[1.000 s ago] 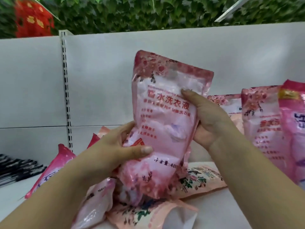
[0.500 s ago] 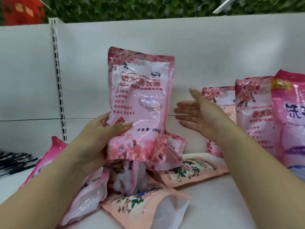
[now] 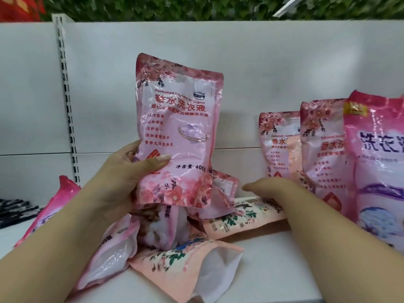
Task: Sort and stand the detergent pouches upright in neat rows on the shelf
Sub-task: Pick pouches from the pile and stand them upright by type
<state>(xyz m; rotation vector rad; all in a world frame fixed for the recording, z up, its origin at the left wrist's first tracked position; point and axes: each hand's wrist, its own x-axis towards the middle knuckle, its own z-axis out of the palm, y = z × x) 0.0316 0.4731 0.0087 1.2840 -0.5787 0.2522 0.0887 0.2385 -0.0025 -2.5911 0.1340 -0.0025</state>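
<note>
Detergent pouch (image 3: pixel 177 132), pink with a floral print, is held upright and slightly tilted above the shelf (image 3: pixel 273 265). It is gripped at its lower left edge by the left hand (image 3: pixel 129 171), the thumb laid across the front face and the fingers curled behind. The right hand (image 3: pixel 275 190) is extended flat, fingers straight and together, holding nothing; it is positioned low, to the right of the held pouch and apart from it. Directly below both hands a loose heap of pouches (image 3: pixel 175 243) is observed lying flat and overlapping on the shelf. Just beyond the right hand, two matching pink pouches (image 3: pixel 282 145) are standing upright in a row, with a larger pink pouch (image 3: pixel 378 162) standing nearest the camera. Another pink pouch (image 3: pixel 56 206) lies tilted left of the left forearm.
</note>
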